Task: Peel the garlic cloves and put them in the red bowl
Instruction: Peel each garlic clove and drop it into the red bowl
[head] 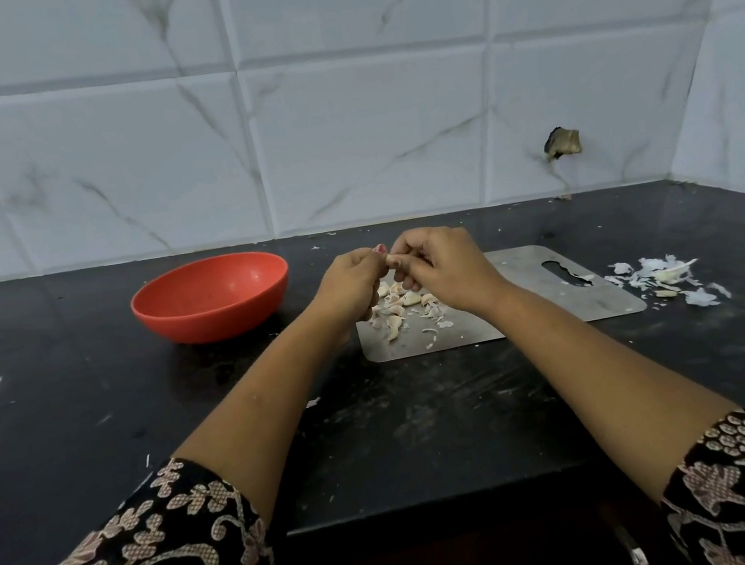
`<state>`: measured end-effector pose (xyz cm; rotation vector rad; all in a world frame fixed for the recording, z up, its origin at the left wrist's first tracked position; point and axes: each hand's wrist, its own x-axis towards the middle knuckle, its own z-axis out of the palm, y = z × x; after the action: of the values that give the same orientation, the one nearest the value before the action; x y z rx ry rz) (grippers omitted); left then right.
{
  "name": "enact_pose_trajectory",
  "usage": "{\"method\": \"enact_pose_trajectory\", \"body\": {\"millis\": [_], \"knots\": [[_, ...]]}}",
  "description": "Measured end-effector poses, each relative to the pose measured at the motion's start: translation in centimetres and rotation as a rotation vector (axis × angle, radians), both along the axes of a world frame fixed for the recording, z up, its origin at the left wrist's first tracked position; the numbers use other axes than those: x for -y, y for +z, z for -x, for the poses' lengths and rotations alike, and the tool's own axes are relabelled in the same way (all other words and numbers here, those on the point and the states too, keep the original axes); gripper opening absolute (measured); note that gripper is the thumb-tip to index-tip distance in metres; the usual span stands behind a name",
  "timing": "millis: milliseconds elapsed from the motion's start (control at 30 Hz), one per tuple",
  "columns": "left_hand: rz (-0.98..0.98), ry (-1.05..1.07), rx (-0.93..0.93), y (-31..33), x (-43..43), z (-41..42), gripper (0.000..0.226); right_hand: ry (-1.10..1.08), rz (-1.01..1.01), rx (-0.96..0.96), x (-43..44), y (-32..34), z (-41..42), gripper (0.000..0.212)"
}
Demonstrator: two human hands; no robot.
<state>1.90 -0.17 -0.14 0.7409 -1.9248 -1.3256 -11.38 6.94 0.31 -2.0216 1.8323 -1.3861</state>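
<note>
Now peeling one garlic clove between both hands, above the steel board.
My left hand pinches the clove to steady it while the curled fingers of my right hand pick at its skin. I hold it over the board so scraps fall among the loose cloves there. The red bowl sits just left on the table, handy for dropping. My fingers hide most of the clove, so I cannot tell how much skin is on it.
</note>
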Motion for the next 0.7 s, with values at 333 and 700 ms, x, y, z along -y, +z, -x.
{"method": "enact_pose_trajectory", "body": {"millis": [333, 700], "knots": [[0.32, 0.098, -0.024, -0.7, 0.5, 0.5, 0.035, 0.031, -0.088, 0.291, -0.3, 0.6, 0.3, 0.012], [-0.062, -0.065, -0.154, -0.5, 0.7, 0.2, 0.039, 0.049, -0.155, 0.378, -1.2, 1.3, 1.8, 0.003]]}}
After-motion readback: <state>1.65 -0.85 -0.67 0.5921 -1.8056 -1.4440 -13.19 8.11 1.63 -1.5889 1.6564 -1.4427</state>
